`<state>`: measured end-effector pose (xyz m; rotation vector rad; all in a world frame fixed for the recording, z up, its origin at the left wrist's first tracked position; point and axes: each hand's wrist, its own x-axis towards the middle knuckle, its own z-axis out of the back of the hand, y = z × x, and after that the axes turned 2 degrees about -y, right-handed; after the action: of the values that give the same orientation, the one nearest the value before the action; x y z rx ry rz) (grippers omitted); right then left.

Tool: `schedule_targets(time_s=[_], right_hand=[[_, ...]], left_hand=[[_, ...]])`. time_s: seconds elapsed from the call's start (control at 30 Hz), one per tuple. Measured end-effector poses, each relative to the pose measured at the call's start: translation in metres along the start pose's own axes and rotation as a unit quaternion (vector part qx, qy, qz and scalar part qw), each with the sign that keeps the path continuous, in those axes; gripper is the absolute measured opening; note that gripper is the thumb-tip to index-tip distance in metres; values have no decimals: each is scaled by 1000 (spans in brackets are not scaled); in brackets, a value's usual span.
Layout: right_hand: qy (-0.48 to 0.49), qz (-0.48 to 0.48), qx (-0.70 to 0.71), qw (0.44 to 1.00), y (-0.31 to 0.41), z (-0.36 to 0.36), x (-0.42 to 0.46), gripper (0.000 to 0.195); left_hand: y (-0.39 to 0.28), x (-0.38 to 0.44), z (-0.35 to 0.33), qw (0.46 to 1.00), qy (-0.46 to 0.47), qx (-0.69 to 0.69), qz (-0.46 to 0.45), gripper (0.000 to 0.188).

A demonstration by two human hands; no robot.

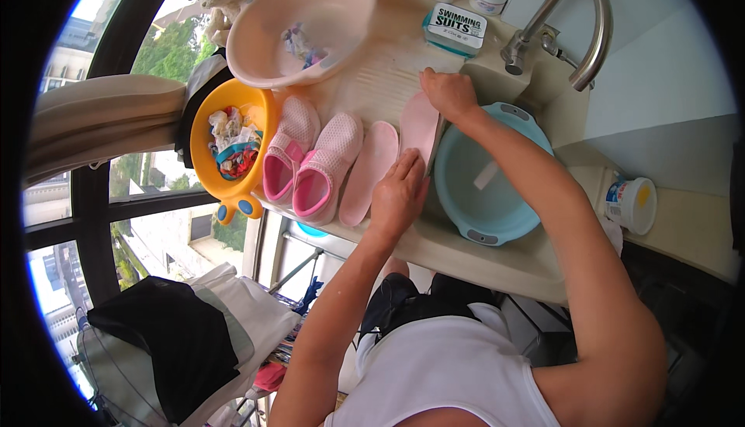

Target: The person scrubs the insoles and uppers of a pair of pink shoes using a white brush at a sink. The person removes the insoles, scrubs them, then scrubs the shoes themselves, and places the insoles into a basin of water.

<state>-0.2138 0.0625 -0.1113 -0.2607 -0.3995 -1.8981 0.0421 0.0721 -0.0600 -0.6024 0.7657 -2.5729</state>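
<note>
A pink insole lies at the sink's left edge, its toe end pointing away from me. At that toe end my right hand is closed, its fingertips partly hidden. My left hand grips the near end, with fingers across the top and the thumb along the right edge. Left of it lies a second pink insole, flat on the ribbed counter. Beside that stand two pale pink mesh shoes with bright pink linings, one shoe nearer the insoles and the other shoe farther left.
A light blue basin with water sits in the sink below a curved faucet. A yellow basin and a large pink basin hold small cloth items. A swimwear box and a white tub stand nearby.
</note>
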Motion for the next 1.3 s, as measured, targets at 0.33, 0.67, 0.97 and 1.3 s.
schedule_targets(time_s=[0.33,0.67,0.97,1.3], right_hand=[[9,19,40,999,15,8,0,20],[24,63,58,996,15,12,-13,10],[57,52,28,997,28,23,-35,20],[33,29,-1,999,20,19,-17,21]], left_hand=[[4,-3,-3,1000,-19,1,-1,39],[0,-5,-3,1000,-16,7,7,42],[3,-12,-1,1000,-21,-16,14,49],[-5,-41,6,999,2,29,23,41]])
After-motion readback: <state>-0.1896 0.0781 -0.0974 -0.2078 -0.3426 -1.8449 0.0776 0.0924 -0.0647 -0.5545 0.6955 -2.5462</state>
